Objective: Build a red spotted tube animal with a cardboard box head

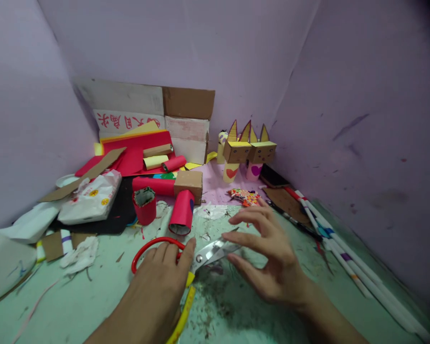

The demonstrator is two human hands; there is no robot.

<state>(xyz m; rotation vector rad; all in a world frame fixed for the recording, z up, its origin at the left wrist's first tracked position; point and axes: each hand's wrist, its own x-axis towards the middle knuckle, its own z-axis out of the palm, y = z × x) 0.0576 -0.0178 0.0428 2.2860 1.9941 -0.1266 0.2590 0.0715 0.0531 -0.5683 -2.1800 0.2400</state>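
My left hand [157,282] lies over a pair of scissors [209,252], its fingers curled at the red handle loop. The yellow handle loop comes out below that hand, and the slightly parted blades point right. Close to the blade tips is my right hand [270,253], fingers spread and thumb apart, with nothing visible held in it. Just beyond the scissors stand a red paper-covered tube [144,210] with an open top and a red leaning tube [182,214]. A small cardboard box [188,184] touches the leaning tube and another red tube [154,186] lying behind.
Two box-headed figures with pointed ears [237,152] stand at the back. Behind the red paper sheets [134,152] leans a cardboard panel [129,102]. A tissue pack [92,198] sits left. White rods [347,260] and a phone-like black object [274,177] lie along the right wall.
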